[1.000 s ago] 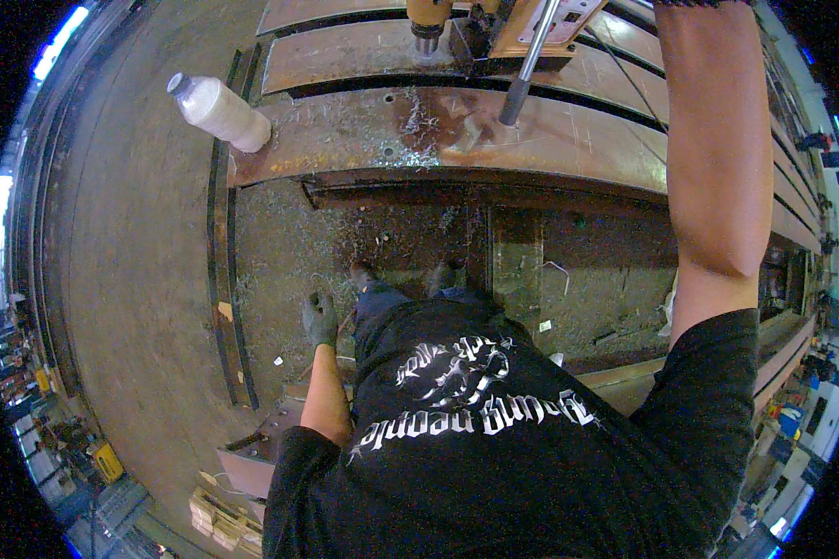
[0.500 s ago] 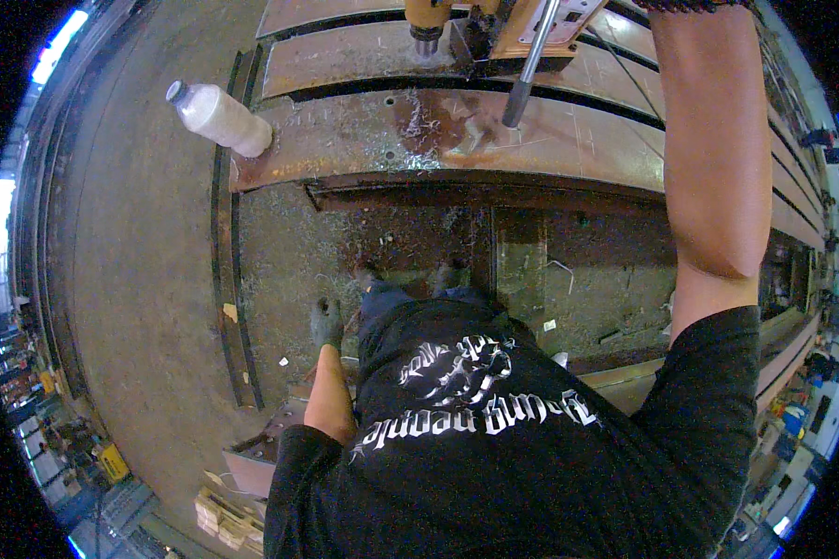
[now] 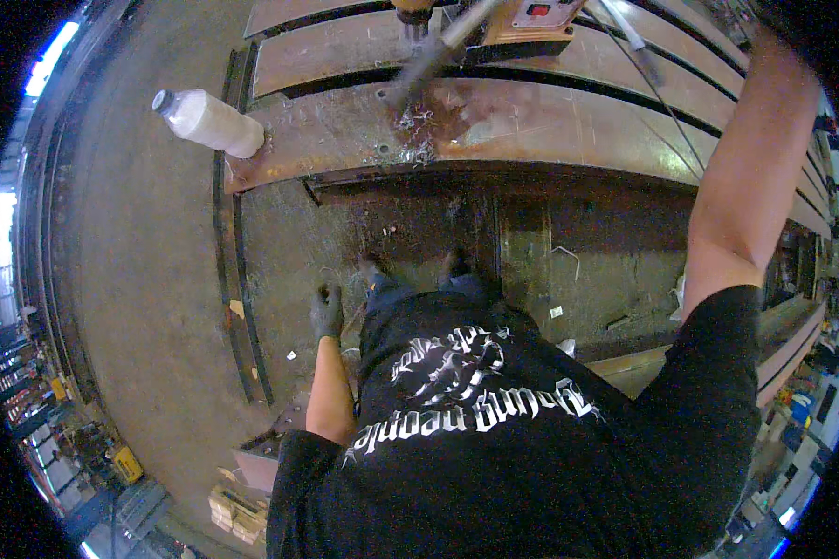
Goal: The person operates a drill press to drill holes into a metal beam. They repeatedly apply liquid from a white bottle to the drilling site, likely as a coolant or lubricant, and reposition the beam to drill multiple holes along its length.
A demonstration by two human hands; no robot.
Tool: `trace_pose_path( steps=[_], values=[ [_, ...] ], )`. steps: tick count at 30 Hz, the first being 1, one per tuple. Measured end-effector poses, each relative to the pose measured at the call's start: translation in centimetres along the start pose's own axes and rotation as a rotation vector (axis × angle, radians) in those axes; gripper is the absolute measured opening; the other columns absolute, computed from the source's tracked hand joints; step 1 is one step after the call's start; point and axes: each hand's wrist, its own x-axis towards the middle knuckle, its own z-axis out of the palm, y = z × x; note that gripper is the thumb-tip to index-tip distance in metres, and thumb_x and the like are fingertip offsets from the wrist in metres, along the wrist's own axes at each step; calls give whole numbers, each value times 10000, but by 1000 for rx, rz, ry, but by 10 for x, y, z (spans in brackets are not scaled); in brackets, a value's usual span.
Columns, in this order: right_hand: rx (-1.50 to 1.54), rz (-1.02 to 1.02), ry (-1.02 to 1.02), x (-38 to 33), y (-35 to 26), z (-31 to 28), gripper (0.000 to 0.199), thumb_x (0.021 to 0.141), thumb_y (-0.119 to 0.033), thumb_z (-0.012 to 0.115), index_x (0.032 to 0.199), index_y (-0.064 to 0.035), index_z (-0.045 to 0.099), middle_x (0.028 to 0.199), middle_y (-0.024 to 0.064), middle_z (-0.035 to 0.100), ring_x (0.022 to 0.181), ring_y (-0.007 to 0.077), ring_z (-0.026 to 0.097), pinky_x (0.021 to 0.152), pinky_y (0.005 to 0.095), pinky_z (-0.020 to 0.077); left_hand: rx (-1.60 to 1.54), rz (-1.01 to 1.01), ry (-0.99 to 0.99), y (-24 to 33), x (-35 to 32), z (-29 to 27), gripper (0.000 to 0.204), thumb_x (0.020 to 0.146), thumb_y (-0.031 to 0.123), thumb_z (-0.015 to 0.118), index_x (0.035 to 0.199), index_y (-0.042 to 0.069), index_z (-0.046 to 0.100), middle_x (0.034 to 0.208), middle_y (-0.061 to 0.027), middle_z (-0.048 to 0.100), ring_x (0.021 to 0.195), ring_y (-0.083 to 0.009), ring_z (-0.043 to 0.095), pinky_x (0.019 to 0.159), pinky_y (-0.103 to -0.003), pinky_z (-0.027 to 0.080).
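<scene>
The gloved left hand (image 3: 326,312) hangs loose by the hip, fingers slack, while the raised right arm (image 3: 750,186) hides its fingers beyond the drill (image 3: 522,19) above the steel plate (image 3: 550,116).

A white plastic bottle (image 3: 210,122) lies at the left end of the rusty steel plate (image 3: 569,126); metal shavings (image 3: 418,140) and an orange drill machine (image 3: 522,20) block the middle, the plate's right stretch open.

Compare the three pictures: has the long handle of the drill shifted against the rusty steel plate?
Yes. The drill handle has swung: its blurred lower end now lies further left over the rusty steel plate, nearer the white bottle, beside the metal shavings.
</scene>
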Motion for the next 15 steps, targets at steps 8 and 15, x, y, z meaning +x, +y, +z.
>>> trace_pose_path(
  steps=[8,15],
  values=[
    [-412,447,98,-204,227,102,385,928,-437,683,980,-59,637,896,55,678,896,240,645,853,310,529,-81,-167,-60,-27,-32,-43,614,971,403,653,1380,-47,564,1349,-255,641,1233,-357,626,1048,-441,474],
    [-586,223,73,-104,199,24,434,943,-486,659,1019,-59,657,917,74,686,911,234,661,852,335,547,-48,-46,185,3,-15,-74,563,1005,352,636,1388,-52,551,1408,-248,603,1283,-361,593,1087,-428,453]
  ],
)
